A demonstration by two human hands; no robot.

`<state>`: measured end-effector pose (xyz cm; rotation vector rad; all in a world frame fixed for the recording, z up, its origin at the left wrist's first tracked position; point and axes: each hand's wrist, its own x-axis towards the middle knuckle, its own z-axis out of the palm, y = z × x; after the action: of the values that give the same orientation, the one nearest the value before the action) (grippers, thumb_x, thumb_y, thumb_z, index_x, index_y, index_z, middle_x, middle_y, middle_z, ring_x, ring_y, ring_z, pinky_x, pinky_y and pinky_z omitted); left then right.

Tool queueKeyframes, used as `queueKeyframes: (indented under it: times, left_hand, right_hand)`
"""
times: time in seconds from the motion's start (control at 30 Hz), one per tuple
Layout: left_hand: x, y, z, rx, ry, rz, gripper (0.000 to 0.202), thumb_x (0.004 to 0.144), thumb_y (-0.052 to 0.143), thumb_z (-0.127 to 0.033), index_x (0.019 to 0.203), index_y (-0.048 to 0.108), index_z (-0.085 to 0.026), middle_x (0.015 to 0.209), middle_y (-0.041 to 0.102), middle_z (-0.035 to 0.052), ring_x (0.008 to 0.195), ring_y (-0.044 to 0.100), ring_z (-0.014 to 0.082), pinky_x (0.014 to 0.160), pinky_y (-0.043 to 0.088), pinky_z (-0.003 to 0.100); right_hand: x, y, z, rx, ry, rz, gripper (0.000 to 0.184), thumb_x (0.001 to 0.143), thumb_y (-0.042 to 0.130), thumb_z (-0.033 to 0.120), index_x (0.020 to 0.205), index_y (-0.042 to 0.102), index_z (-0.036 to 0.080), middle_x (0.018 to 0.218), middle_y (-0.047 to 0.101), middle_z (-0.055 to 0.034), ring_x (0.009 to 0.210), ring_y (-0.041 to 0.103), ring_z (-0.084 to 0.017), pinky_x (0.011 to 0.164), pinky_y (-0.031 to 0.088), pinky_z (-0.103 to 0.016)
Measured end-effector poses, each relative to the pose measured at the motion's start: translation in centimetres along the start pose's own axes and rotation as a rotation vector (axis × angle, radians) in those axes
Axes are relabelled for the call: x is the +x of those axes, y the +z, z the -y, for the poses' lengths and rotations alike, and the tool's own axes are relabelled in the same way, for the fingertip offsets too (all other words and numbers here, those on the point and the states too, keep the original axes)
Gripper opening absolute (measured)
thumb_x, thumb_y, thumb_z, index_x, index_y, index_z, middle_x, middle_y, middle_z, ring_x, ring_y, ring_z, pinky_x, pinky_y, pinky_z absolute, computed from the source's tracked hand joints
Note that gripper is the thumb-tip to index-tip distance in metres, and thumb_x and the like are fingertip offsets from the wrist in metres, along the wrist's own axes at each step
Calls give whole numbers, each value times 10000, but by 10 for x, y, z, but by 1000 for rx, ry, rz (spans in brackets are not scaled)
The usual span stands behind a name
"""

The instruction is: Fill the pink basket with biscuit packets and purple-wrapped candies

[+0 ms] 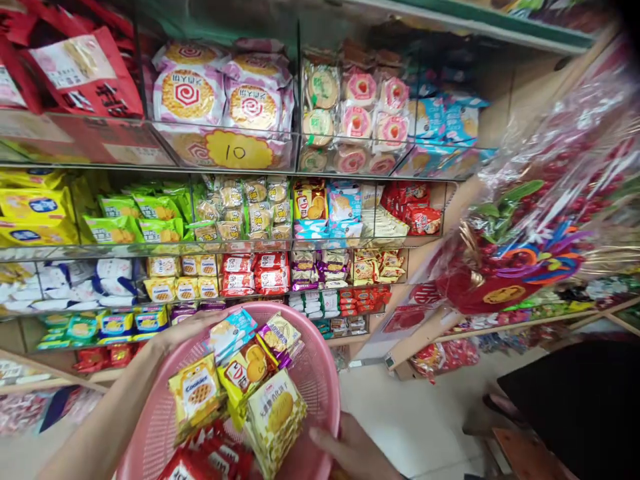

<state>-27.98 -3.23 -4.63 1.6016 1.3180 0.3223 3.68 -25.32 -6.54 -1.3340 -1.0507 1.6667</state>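
Four tiers of wire shelves (pixel 300 167) packed with biscuit and snack packets fill the view ahead. Below them, close to the person, a round pink basket (pixel 320 373) is held low in front of the bottom tier. Inside it lie a pale yellow biscuit packet (pixel 275 417), a yellow cookie packet (pixel 197 393), a blue packet (pixel 231 333) and some red packets (pixel 210 460). The right grip (pixel 353 450) is closed over the basket's near rim, fingers inside. The left grip (pixel 183 331) rests at the far rim, touching the blue packet; whether it clasps that packet I cannot tell.
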Motion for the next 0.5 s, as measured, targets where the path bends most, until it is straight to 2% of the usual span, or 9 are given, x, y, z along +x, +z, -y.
queueKeyframes:
  times: [0.1, 0.17, 0.23, 0.3, 0.37, 0.43, 0.5]
  left_hand:
    - [-10, -6, 3, -22, -33, -17, 699, 617, 521, -682, 1130, 592, -213, 1325, 428, 48, 1254, 344, 253, 1074, 212, 348]
    - [-17, -9, 7, -40, -42, -56, 700, 570, 542, -700, 1066, 637, -214, 1292, 470, 45, 1241, 363, 270, 1067, 238, 348]
    - [-23, -12, 13, -68, -39, -92, 684, 538, 567, -701, 1022, 661, -226, 1255, 509, 34, 1224, 387, 275, 1049, 282, 329]
    - [-27, -14, 18, -85, -57, -137, 672, 541, 577, -692, 1029, 656, -237, 1242, 520, 19, 1219, 394, 271, 1034, 308, 307]
    - [-30, -16, 21, -91, -83, -169, 679, 557, 572, -687, 1062, 637, -239, 1249, 511, 12, 1225, 388, 262, 1032, 308, 293]
    - [-32, -17, 21, -101, -92, -166, 693, 575, 561, -685, 1095, 615, -230, 1260, 500, 14, 1229, 382, 252, 1037, 299, 292]
    - [-32, -18, 22, -115, -84, -151, 683, 600, 556, -668, 1118, 598, -225, 1269, 491, 19, 1233, 377, 243, 1040, 295, 294]
  right_hand:
    - [8, -13, 16, -151, -29, 200, 455, 722, 552, 503, 959, 666, 131, 886, 673, -64, 930, 579, -240, 817, 429, -312]
    - [15, -23, 26, -208, -26, 259, 429, 742, 531, 498, 930, 673, 140, 877, 674, -53, 933, 573, -234, 819, 428, -307]
    - [24, -32, 34, -222, -15, 201, 409, 750, 532, 480, 959, 660, 153, 924, 667, -55, 939, 569, -225, 836, 423, -319]
    - [36, -35, 42, -194, -41, 10, 418, 747, 556, 453, 1056, 611, 177, 1044, 633, -67, 992, 553, -211, 881, 404, -332]
    - [48, -29, 50, -130, -124, -154, 473, 736, 589, 418, 1151, 540, 196, 1158, 576, -82, 1067, 520, -198, 935, 372, -343]
    - [59, -15, 54, -70, -192, -133, 509, 735, 604, 386, 1196, 493, 202, 1229, 523, -92, 1124, 485, -193, 975, 341, -356]
    - [70, 4, 52, -46, -166, 5, 539, 726, 618, 365, 1220, 470, 208, 1277, 481, -90, 1158, 457, -192, 993, 324, -365]
